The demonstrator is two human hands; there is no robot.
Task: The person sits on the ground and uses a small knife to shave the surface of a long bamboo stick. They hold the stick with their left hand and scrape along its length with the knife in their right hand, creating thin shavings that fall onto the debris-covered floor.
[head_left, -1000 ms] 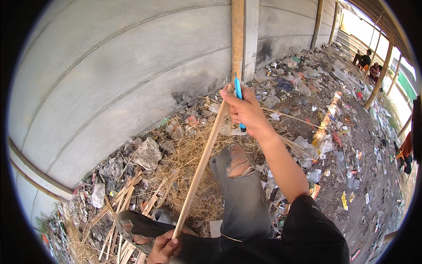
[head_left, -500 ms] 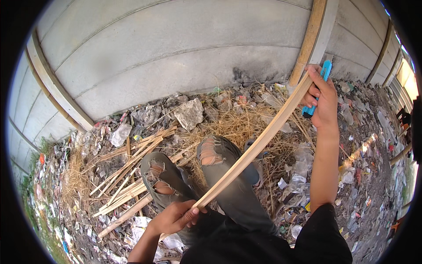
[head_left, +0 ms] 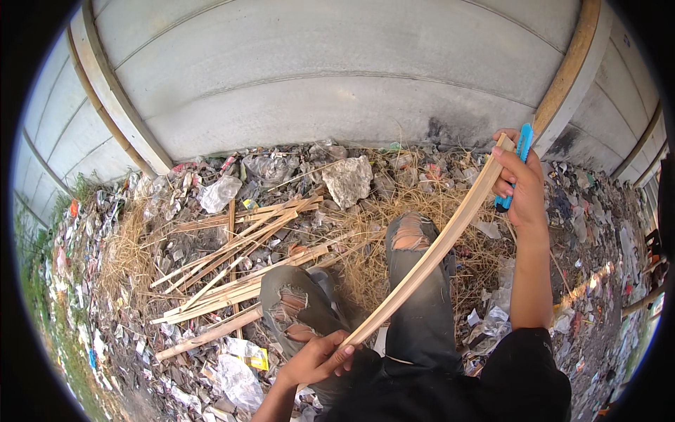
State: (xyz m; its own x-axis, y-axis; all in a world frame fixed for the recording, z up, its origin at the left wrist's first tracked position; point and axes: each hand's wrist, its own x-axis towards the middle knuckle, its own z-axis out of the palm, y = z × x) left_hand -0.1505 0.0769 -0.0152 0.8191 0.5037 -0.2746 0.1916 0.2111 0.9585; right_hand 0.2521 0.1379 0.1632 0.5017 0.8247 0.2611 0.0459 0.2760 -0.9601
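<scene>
A long, pale bamboo strip [head_left: 437, 254] slants across my lap, its far end up at the right. My left hand [head_left: 318, 360] pinches the near end between thumb and fingers, by my left knee. Up at the right, my right hand [head_left: 524, 179] is closed around the far end. That same hand also holds a blue utility knife [head_left: 524, 143] against the strip, pointing upward; whether its blade is out cannot be made out.
Several cut strips [head_left: 235, 257] lie piled left of my knees, with a rounder pole [head_left: 207, 341] nearest me. A pale rock [head_left: 347, 180], dry straw [head_left: 365, 267] and plastic litter [head_left: 239, 383] cover the ground. Ahead stands a grey panel wall [head_left: 337, 112] with posts.
The view has turned, so the wall, pile and rock sit farther right and mostly lower. Both hands keep hold of the bamboo strip, and the knife stays in my right hand.
</scene>
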